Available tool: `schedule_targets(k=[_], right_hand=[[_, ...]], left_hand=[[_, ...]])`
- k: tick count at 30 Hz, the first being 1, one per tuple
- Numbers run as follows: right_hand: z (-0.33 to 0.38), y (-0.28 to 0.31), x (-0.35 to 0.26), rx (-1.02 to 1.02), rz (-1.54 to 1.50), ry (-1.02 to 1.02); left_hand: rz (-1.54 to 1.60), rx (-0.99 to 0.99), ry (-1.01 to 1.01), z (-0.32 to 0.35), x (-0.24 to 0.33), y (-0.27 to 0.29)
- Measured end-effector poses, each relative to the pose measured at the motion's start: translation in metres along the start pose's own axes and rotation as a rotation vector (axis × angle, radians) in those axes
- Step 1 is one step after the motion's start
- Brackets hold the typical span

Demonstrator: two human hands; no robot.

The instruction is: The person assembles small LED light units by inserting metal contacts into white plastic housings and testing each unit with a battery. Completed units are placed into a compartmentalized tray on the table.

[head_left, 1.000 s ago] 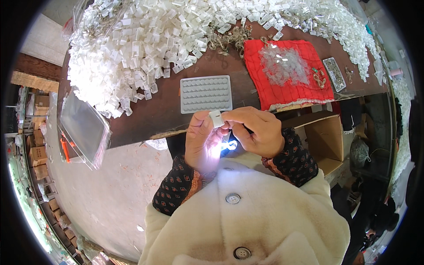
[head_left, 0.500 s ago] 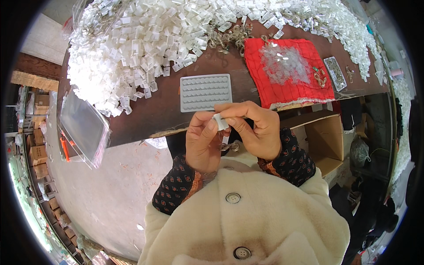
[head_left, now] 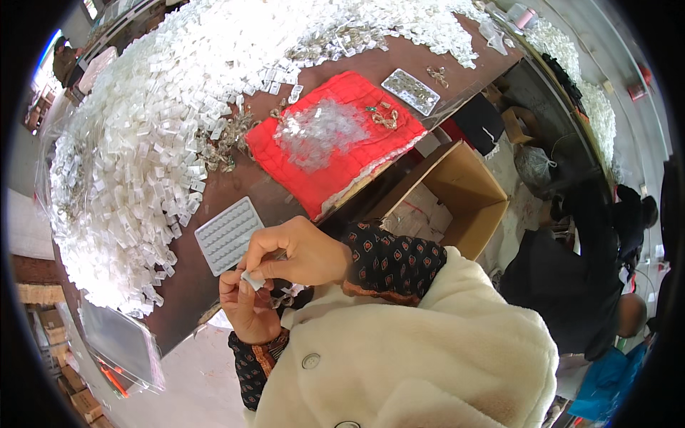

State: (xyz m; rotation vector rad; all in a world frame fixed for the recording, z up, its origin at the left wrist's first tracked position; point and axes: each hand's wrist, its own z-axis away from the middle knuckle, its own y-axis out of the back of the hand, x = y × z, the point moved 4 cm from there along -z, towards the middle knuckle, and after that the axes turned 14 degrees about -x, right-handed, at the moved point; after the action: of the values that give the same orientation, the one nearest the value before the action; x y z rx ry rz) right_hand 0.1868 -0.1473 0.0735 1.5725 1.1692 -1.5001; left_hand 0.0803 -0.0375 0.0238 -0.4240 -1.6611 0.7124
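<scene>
My left hand (head_left: 247,312) and my right hand (head_left: 303,253) meet at the table's front edge, both closed on a small white plastic piece (head_left: 254,281) between the fingertips. Thin, shiny brownish strands (head_left: 287,296) hang just below the fingers; what they are attached to is hidden. Right behind the hands lies a grey ridged tray (head_left: 227,232) with rows of small grooves. Farther right, a red cloth (head_left: 303,189) carries a heap of clear thin plastic pieces (head_left: 321,132) and a small gold-coloured tangle (head_left: 386,119).
A huge pile of white plastic pieces (head_left: 128,157) covers the table's left and back. A shallow clear tray of small parts (head_left: 410,93) sits beyond the cloth. Clear bags (head_left: 118,339) lie at the left edge, an orange-handled tool (head_left: 114,381) beside them. An open cardboard box (head_left: 474,189) stands below right.
The view has swung to the right, so table and hands appear farther left and tilted. Both hands keep holding the white piece, my right hand now reaching across from the right.
</scene>
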Motion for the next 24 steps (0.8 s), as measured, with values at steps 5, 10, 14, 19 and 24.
schedule_targets(k=[5,10,14,19,24], right_hand=[[0.002,0.004,0.002,-0.063,-0.14,0.016],[0.008,0.007,0.001,-0.084,-0.147,0.022],[0.016,0.015,0.006,-0.124,-0.205,-0.009],[0.035,0.036,0.014,-0.029,-0.12,0.012],[0.073,0.105,0.014,0.502,0.364,0.081]], left_hand=[[-0.016,-0.006,0.002,0.0,0.0,-0.001],[-0.063,-0.024,0.025,-0.002,-0.002,-0.004],[-0.091,-0.028,0.058,-0.001,-0.006,-0.008],[-0.068,0.014,0.208,-0.009,-0.017,-0.014],[0.022,0.041,0.304,-0.023,-0.028,-0.025]])
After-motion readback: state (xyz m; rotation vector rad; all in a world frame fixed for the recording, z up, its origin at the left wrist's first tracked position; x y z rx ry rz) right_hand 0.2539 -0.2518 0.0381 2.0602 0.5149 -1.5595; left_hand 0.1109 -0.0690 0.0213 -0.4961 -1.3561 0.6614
